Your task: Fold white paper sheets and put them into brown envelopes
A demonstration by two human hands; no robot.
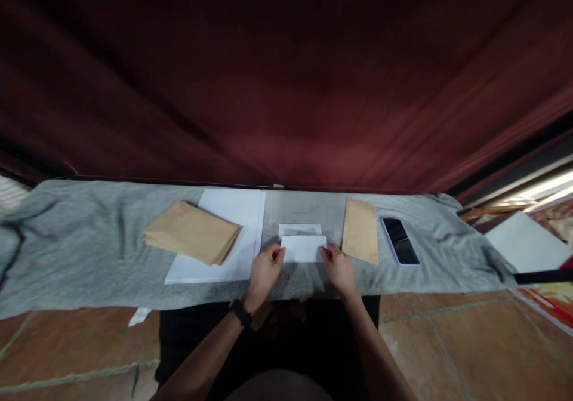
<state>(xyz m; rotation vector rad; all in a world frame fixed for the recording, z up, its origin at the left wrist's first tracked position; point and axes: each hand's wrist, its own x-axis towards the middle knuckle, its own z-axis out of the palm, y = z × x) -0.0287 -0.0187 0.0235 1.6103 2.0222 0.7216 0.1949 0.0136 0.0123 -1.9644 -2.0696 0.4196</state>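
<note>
On the cloth, envelopes are lying over papers at left; a single envelope, then a phone, are lying right of the sheet.

Single head-worn view; looks forward and down from above the near side of the grey cloth; middling-near, left hand and right hand small over the cloth's near half; wide (cloth takes almost the full width); dark red backdrop beyond the cloth fills the top; lap and tiled floor show on the cloth's near side.
</note>
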